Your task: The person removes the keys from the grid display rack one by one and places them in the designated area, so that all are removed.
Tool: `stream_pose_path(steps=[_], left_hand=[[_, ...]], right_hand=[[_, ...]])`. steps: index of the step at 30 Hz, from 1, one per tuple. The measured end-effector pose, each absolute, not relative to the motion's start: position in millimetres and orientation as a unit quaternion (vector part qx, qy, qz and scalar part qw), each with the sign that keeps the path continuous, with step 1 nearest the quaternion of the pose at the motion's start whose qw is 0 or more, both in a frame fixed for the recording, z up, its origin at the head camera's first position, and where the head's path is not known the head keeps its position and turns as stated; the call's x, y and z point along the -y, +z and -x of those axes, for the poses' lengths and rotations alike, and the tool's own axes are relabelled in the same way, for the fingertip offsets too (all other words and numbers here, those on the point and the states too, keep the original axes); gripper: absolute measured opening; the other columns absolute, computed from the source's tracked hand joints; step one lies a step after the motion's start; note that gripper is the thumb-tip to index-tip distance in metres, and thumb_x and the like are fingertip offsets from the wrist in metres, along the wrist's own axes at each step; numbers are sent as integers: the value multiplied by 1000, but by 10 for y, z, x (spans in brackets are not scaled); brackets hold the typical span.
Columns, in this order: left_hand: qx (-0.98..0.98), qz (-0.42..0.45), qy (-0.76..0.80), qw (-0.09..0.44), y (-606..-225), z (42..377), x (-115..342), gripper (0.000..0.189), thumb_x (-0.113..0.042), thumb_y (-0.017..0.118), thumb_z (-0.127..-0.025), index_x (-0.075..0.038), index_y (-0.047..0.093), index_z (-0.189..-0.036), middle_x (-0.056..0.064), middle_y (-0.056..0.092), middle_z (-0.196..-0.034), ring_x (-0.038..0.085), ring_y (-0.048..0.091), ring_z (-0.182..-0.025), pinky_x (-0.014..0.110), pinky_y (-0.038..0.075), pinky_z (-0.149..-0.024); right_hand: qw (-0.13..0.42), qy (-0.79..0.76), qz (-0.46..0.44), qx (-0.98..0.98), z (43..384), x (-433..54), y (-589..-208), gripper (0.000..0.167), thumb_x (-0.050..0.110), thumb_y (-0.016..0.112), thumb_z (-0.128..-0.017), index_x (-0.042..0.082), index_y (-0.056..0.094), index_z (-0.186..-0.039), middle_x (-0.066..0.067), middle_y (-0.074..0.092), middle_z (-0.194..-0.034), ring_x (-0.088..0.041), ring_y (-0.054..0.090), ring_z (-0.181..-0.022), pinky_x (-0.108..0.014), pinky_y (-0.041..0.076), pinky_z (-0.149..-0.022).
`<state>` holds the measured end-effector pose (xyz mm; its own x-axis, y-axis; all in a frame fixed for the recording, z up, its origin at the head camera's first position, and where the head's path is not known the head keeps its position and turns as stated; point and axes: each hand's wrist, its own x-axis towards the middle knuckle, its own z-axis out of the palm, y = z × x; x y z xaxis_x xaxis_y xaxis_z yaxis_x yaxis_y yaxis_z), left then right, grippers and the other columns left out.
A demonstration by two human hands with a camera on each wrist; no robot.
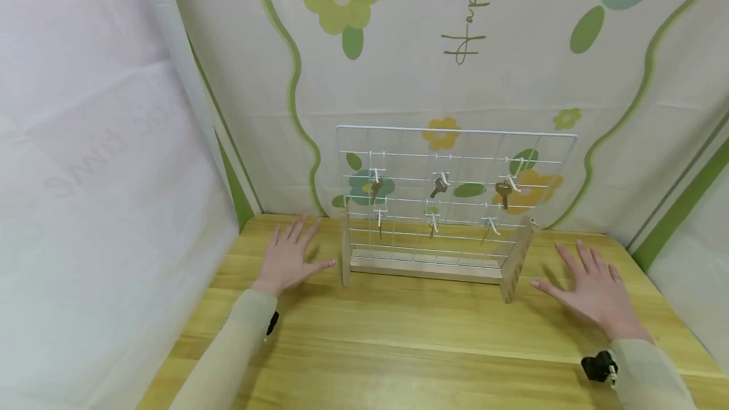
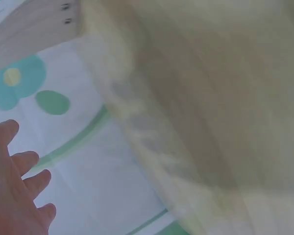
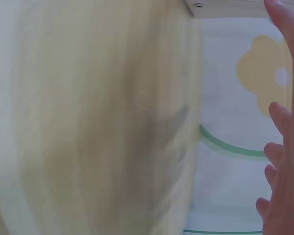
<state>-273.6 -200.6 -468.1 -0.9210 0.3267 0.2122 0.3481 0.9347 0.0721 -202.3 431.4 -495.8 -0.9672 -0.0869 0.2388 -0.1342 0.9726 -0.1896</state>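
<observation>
A white wire grid rack (image 1: 421, 258) in a wooden stand (image 1: 427, 269) is upright on the table. Three keys hang on hooks in its upper row: a left key (image 1: 375, 191), a middle key (image 1: 438, 186) and a right key (image 1: 504, 195). Lower down are three more hooks, with thin, hard-to-make-out items on them. To the left of the stand is my left hand (image 1: 286, 258), fingers spread, holding nothing. My right hand (image 1: 598, 293) is on the other side, also spread, apart from the stand. Both wrist views show straight fingers with nothing in them.
The wooden table (image 1: 353, 347) reaches back to a flower-print cloth (image 1: 398, 93). Another pale cloth (image 1: 114, 144) hangs along the left, and cloth also borders the right. A small black device (image 1: 599, 367) sits at the right wrist.
</observation>
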Motion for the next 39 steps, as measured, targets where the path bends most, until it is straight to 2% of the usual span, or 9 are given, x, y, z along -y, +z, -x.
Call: stream_pose_path(steps=[4,9,12,16,20,26,29,33,39], left_hand=[[967,165,-155,117,-4468,2746,1943,104,-83,47,-88,-15,24,-163,14,19,-167,37,20,-151,59,13,-122],[896,133,-402,132,-4052,2713,1777,84,-63,63,-94,-22,33,-160,4,35,-162,32,33,-146,58,27,-119],[823,136,-531,148,-3803,2723,1652,66,-50,69,-96,-23,48,-152,-1,49,-152,23,45,-138,49,37,-115],[758,149,-617,152,-3559,2796,1476,54,-44,73,-95,-17,62,-140,1,63,-137,17,60,-123,37,48,-106],[742,140,-638,147,-3452,2875,1324,47,-40,77,-93,-11,70,-129,4,70,-125,17,66,-111,32,55,-96],[706,139,-676,158,-3400,2920,1197,26,-22,75,-96,-1,74,-112,15,74,-104,35,71,-95,34,61,-84],[698,146,-683,156,-3403,2930,1202,24,-18,74,-97,2,73,-110,15,74,-100,38,71,-94,36,62,-82],[702,148,-682,144,-3437,2979,1230,27,-23,76,-95,0,73,-109,13,74,-100,29,72,-91,34,62,-81],[706,148,-679,133,-3434,3014,1249,28,-27,77,-94,-3,74,-107,13,74,-99,26,72,-91,33,62,-81]], right_hand=[[138,143,-58,978,2062,-4294,-4806,109,63,71,-87,7,16,-163,-36,12,-161,-62,12,-142,-83,12,-103],[175,288,-18,941,1979,-4132,-4415,90,46,75,-93,11,27,-161,-21,22,-164,-57,23,-142,-80,16,-108],[229,376,26,897,1868,-3931,-4084,68,35,77,-94,19,47,-154,-3,43,-157,-32,41,-141,-49,30,-119],[315,477,26,821,1755,-3559,-3608,47,12,81,-90,13,67,-135,2,65,-135,-4,59,-119,-10,43,-99],[359,564,-83,739,1666,-3162,-3273,42,-14,78,-82,-7,69,-123,-15,70,-124,-14,67,-111,-16,52,-93],[326,624,-260,661,1630,-2620,-3112,40,-28,72,-77,-20,65,-115,-27,68,-118,-23,68,-110,-26,51,-100],[294,609,-277,683,1652,-2371,-3113,39,-26,72,-79,-17,66,-117,-26,68,-119,-23,68,-109,-27,52,-100],[250,574,-269,732,1740,-2046,-3170,39,-15,77,-83,-5,70,-120,-22,69,-120,-21,68,-109,-27,53,-98],[196,557,-261,764,1997,-1536,-3199,33,10,81,-90,8,73,-122,-5,72,-121,-17,67,-109,-34,54,-98]])
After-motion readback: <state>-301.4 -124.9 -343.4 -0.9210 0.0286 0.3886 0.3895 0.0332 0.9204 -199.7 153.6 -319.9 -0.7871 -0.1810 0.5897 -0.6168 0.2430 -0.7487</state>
